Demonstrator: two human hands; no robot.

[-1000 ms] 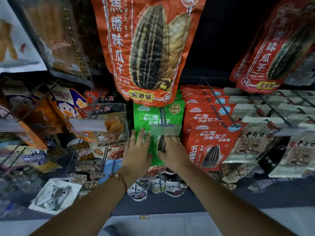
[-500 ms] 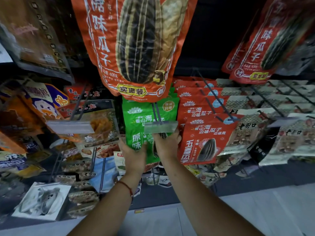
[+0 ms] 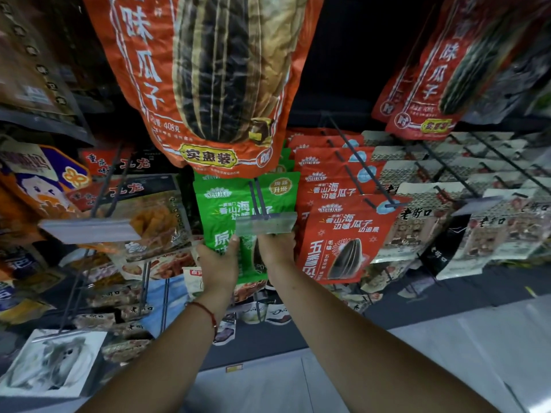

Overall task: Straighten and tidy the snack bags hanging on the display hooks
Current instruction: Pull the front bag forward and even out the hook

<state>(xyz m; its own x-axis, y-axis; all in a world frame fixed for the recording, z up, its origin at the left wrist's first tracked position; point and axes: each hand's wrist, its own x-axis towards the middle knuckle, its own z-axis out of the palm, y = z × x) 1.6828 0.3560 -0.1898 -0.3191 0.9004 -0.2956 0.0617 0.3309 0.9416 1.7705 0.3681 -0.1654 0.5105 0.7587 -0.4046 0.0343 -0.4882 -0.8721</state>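
1. At frame centre, my left hand (image 3: 220,265) and right hand (image 3: 275,248) each grip the green bag (image 3: 229,216) on its hook (image 3: 258,198).
2. I reckon tugging unevenly could tear its hole or skew it.

Dim store light, colours muted. Rack recess behind hooks near black. Wide-angle bending stretches bags at frame edges. Right-side bags (image 3: 489,234) smeared by motion blur; centre green bag (image 3: 226,210) fairly sharp. Floor (image 3: 447,353) pale, soft sheen.

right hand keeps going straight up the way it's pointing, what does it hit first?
Likely the clear price-tag strip at the hook's tip: the right hand, on the green bag, sits just beneath it. Depth is unclear.
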